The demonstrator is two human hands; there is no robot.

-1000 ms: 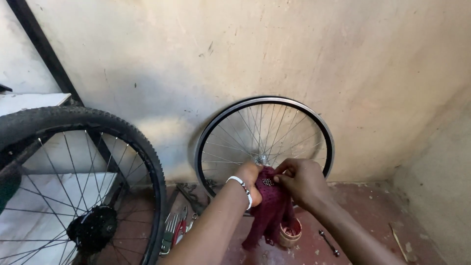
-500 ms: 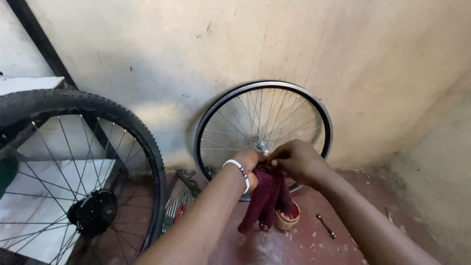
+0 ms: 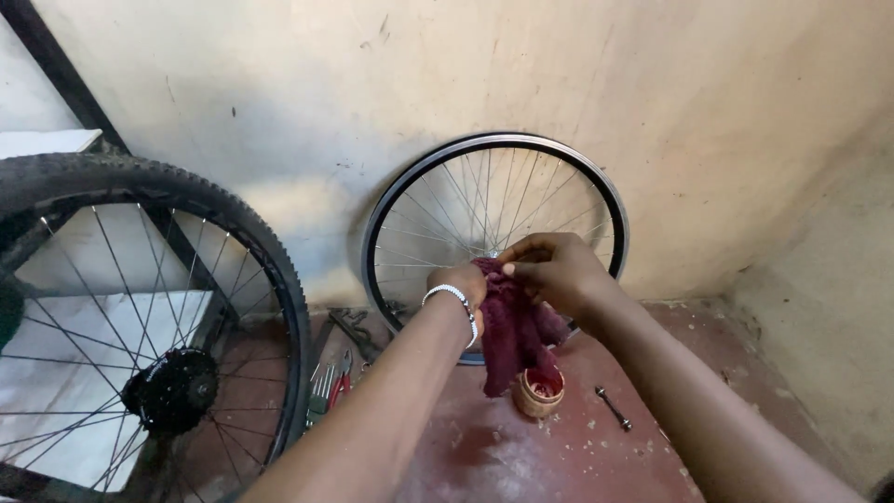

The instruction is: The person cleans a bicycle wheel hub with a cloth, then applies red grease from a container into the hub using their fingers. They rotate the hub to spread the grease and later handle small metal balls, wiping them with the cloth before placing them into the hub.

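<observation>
Both my hands hold a dark red rag point(image 3: 514, 328) in front of me, above the floor. My left hand point(image 3: 460, 282), with a white beaded bracelet on the wrist, grips the rag's left side. My right hand point(image 3: 556, 267) pinches its top edge with fingers closed. The cloth hangs down between them. Behind the hands a bare spoked bicycle rim point(image 3: 494, 200) without a tyre leans against the wall. A small round tub point(image 3: 539, 391) with red contents sits on the floor just under the rag.
A bicycle wheel with a knobby tyre point(image 3: 233, 233) and a cassette point(image 3: 173, 389) stands at the left. Pliers and other tools point(image 3: 328, 384) lie on the reddish floor beside it. A thin metal axle point(image 3: 614, 408) lies to the right of the tub. A wall corner rises at the right.
My hands and the rag sit slightly higher and further right in view; the camera has shifted a little. The grip on the rag is the same.
</observation>
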